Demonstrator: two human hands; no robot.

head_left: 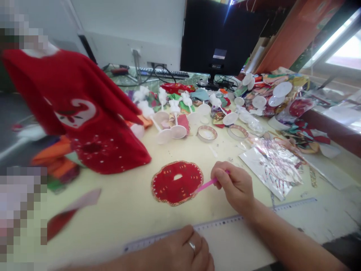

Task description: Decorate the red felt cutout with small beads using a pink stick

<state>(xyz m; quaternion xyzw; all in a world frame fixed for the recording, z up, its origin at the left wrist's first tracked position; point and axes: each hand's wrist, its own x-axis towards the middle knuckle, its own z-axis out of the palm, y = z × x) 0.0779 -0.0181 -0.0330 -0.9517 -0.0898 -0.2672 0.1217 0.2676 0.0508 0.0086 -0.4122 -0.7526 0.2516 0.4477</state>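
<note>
Just one pink stick (207,185) pinched in the right hand (234,186), grip of the left hand (177,250) unclear.

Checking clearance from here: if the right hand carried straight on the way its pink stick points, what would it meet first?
The right hand would most likely meet the red felt piece with the beaded edge first. The tip of its pink stick looks at that edge, though depth is unclear.
</note>
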